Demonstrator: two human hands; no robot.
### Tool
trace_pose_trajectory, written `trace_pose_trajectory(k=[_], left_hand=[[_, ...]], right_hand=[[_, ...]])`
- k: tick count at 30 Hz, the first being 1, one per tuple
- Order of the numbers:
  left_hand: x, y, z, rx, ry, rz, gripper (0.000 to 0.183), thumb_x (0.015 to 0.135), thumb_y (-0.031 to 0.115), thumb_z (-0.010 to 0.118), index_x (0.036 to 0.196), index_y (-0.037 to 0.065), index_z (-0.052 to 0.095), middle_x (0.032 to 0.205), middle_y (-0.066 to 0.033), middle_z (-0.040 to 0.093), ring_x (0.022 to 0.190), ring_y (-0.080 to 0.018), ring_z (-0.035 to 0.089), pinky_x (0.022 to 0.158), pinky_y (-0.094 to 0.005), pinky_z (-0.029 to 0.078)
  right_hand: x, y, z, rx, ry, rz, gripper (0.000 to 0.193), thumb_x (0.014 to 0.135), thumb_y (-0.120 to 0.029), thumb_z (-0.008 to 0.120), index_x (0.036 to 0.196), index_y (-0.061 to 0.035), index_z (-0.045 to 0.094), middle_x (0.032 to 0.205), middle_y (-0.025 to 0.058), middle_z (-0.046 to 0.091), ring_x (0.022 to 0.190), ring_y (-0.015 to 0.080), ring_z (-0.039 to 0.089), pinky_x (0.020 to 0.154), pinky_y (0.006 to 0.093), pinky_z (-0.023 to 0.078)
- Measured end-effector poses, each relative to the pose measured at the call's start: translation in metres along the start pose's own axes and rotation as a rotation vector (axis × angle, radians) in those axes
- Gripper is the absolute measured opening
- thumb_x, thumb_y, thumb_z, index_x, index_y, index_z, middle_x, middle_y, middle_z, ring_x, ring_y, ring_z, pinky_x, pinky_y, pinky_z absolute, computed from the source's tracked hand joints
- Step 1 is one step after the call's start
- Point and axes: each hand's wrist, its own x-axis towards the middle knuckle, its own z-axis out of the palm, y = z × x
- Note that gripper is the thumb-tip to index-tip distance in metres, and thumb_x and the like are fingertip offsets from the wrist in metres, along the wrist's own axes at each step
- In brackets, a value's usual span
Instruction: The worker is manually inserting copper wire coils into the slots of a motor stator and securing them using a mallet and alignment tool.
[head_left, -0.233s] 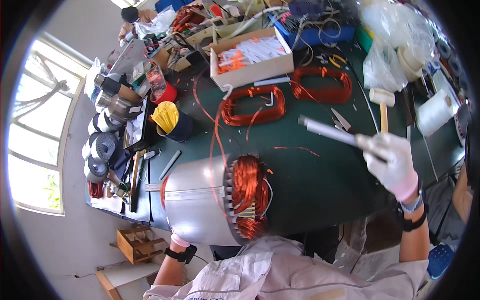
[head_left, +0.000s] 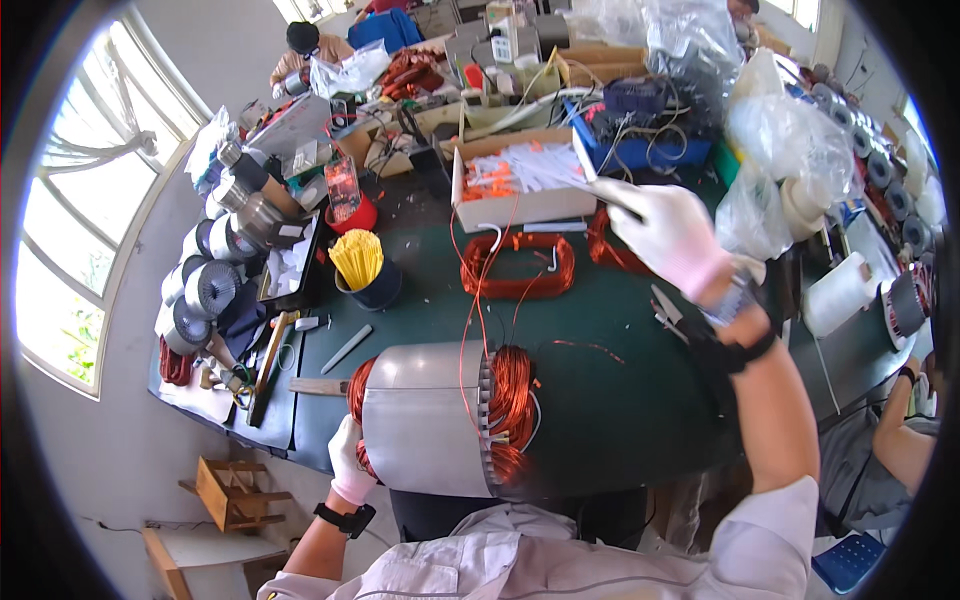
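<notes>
A grey metal motor stator (head_left: pixel 425 420) lies on its side at the table's near edge, copper windings (head_left: pixel 512 400) bulging from both ends. My left hand (head_left: pixel 350 462), in a white glove, is against its left end by the winding there; part of the fingers is hidden. Raised at the right, my gloved right hand (head_left: pixel 665 235) is closed around a thin flat strip, blurred by motion, with something dark showing at the fingers. This hand is nearest the cardboard box (head_left: pixel 530 208) of white and orange strips and partly covers a copper coil (head_left: pixel 610 245).
Another copper coil (head_left: pixel 517 287) lies behind the stator. A dark cup (head_left: pixel 375 290) holds yellow strips. Scissors (head_left: pixel 668 308) lie at the right, wire spools (head_left: pixel 212 288) at the left. Copper leads rise from the stator. A co-worker's arm (head_left: pixel 893 420) shows at far right.
My right hand has moved up and left, toward the box, with the strip in it. The left hand shows more at the stator's left end. The whole view has shifted.
</notes>
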Motion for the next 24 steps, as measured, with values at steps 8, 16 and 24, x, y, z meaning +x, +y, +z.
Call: trace_pose_trajectory(k=[8, 16, 24], left_hand=[[-0.012, 0.03, 0.038, 1.088, 0.005, 0.669, 0.044, 0.089, 0.002, 0.07, 0.133, 0.002, 0.063, 0.102, -0.019, 0.07, 0.088, -0.0346, 0.07, 0.081, -0.0383, 0.057], [-0.013, 0.034, 0.039, 1.081, 0.057, 0.595, 0.041, 0.09, 0.001, 0.07, 0.131, 0.006, 0.064, 0.1, -0.0181, 0.068, 0.088, -0.0386, 0.069, 0.078, -0.0406, 0.056], [-0.022, 0.047, 0.055, 1.215, 0.038, 0.765, 0.041, 0.091, 0.001, 0.069, 0.131, 0.007, 0.065, 0.097, -0.0165, 0.069, 0.083, -0.0355, 0.068, 0.075, -0.0392, 0.055]], right_hand=[[-0.019, -0.037, -0.018, -0.045, 0.314, 0.186, 0.033, 0.098, -0.014, 0.06, 0.129, -0.0012, 0.064, 0.097, 0.0259, 0.073, 0.085, 0.0419, 0.073, 0.076, 0.0473, 0.057], [-0.091, -0.212, -0.154, -0.442, 0.011, 0.084, 0.033, 0.082, -0.002, 0.068, 0.114, 0.0021, 0.07, 0.099, 0.0167, 0.071, 0.084, 0.034, 0.068, 0.081, 0.0434, 0.054], [-0.085, -0.236, -0.209, -0.235, -0.383, -0.23, 0.054, 0.089, -0.012, 0.083, 0.123, 0.0038, 0.045, 0.117, 0.0268, 0.067, 0.085, 0.0345, 0.068, 0.066, 0.0399, 0.059]])
